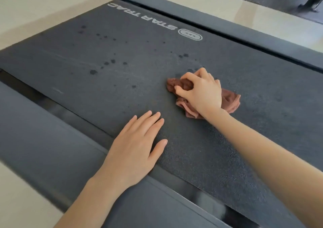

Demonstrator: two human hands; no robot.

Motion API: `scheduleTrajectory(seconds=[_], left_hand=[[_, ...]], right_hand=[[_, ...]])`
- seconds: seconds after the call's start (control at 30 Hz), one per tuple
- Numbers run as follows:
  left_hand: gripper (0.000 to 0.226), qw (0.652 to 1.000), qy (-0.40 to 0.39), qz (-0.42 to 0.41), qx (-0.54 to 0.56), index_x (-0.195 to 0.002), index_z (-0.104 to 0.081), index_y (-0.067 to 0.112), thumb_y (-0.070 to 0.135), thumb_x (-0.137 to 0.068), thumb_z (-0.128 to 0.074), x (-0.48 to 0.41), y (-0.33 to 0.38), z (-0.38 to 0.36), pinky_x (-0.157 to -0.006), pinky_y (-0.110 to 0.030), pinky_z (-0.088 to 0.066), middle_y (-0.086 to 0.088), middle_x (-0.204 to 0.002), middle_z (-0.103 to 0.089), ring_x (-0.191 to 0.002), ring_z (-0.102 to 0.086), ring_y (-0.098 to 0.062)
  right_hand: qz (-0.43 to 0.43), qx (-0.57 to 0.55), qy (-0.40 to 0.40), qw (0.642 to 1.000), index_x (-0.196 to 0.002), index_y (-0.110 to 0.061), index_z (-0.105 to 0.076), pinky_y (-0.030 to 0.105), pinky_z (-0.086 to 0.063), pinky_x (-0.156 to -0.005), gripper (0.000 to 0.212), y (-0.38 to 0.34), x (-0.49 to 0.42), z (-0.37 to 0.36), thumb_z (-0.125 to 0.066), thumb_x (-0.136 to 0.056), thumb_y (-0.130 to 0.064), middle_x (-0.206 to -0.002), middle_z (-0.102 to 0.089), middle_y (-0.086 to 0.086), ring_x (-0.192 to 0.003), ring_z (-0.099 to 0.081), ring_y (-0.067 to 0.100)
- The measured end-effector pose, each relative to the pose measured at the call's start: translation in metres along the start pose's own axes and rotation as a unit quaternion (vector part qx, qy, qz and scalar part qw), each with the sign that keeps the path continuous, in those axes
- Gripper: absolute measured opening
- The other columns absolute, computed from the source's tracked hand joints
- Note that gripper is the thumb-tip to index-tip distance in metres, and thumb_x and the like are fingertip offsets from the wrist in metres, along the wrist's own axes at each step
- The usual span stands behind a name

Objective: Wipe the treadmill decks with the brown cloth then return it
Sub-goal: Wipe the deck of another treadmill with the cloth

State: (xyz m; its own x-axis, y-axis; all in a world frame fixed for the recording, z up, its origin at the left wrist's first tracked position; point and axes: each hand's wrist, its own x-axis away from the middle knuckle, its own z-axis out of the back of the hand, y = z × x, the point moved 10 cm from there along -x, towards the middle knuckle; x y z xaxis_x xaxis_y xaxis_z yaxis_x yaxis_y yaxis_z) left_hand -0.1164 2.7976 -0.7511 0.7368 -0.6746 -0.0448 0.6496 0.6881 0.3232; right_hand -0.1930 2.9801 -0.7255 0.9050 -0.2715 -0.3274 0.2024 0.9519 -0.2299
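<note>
A: Where is the cloth [230, 102]?

B: Bunched on the deck [244, 149], on the person's side of the logo [148, 18]. It is well apart from the logo and nearer its badge end than its lettered end.

A: Which hand has it?

B: The right hand [201, 91]. Its fingers are curled over the bunch, the thumb is tucked into the folds, and the palm bears down on it. Cloth shows from under the hand on both sides.

A: And the other hand?

B: The left hand [136, 144] lies flat with straight fingers and holds nothing. It is farther from the logo than the cloth is, at the deck's edge by the side rail [43, 123].

A: What does the next stroke turn on?

B: The dark spots [111, 61]. They are scattered on the person's side of the logo, most of them alongside the lettering, so they lie off the thumb side of the cloth. A few sit near the fingertips, toward the badge.

A: So which way should it go?

B: Probably a push along the deck's length, parallel to the logo, toward its lettered end. The right hand is nearer and already has the cloth. The left looks like a brace only.

A: How far along is the task?

B: Early, judging by the spots. The return is not yet due.
</note>
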Motion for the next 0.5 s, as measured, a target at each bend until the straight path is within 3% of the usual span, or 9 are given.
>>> scheduleTrajectory(seconds=[0.1,0.2,0.3,0.4,0.5], left_hand=[[0.059,1.000,0.009,-0.007,-0.013,-0.148,-0.017,0.028,0.051,-0.094,-0.015,0.000,0.001,-0.001,-0.115,-0.022,0.008,0.015,-0.156,-0.008,-0.142,0.003,-0.002],[0.055,0.999,0.030,-0.006,-0.028,-0.148,-0.020,0.027,0.048,-0.096,-0.021,0.003,-0.009,0.010,-0.114,-0.023,0.006,0.013,-0.156,-0.012,-0.143,0.000,-0.003],[0.055,0.996,0.054,0.047,-0.053,-0.146,-0.026,0.024,0.045,-0.096,-0.029,0.013,-0.051,0.028,-0.115,-0.027,-0.002,0.009,-0.155,-0.019,-0.143,-0.008,-0.007],[0.060,0.988,0.035,0.136,-0.068,-0.148,-0.022,0.021,0.048,-0.095,-0.031,0.024,-0.110,0.037,-0.117,-0.033,-0.009,0.006,-0.156,-0.016,-0.144,-0.007,-0.012],[0.063,0.983,0.017,0.168,-0.076,-0.148,-0.020,0.021,0.050,-0.093,-0.030,0.027,-0.137,0.041,-0.117,-0.035,-0.011,0.005,-0.157,-0.014,-0.144,-0.008,-0.014]], right_hand=[[-0.043,0.018,-0.018,0.999,-0.109,-0.031,-0.062,0.042,-0.034,-0.088,0.036,0.005,-0.036,-0.014,-0.053,-0.083,-0.054,-0.110,-0.051,0.005,-0.107,-0.049,0.030],[-0.050,0.032,-0.002,0.998,-0.109,-0.031,-0.062,0.042,-0.033,-0.085,0.036,-0.003,-0.025,-0.008,-0.052,-0.083,-0.055,-0.108,-0.051,0.005,-0.104,-0.049,0.031],[-0.003,0.017,-0.001,1.000,-0.102,-0.032,-0.064,0.038,-0.031,-0.079,0.033,-0.026,0.017,0.004,-0.055,-0.081,-0.055,-0.100,-0.050,0.002,-0.096,-0.051,0.028],[0.073,-0.013,0.002,0.997,-0.093,-0.032,-0.067,0.036,-0.034,-0.073,0.029,-0.063,0.082,0.020,-0.057,-0.078,-0.054,-0.091,-0.050,0.001,-0.083,-0.052,0.025],[0.132,-0.040,0.003,0.990,-0.086,-0.033,-0.067,0.034,-0.037,-0.066,0.027,-0.093,0.134,0.035,-0.053,-0.075,-0.053,-0.086,-0.050,-0.002,-0.075,-0.052,0.021]])
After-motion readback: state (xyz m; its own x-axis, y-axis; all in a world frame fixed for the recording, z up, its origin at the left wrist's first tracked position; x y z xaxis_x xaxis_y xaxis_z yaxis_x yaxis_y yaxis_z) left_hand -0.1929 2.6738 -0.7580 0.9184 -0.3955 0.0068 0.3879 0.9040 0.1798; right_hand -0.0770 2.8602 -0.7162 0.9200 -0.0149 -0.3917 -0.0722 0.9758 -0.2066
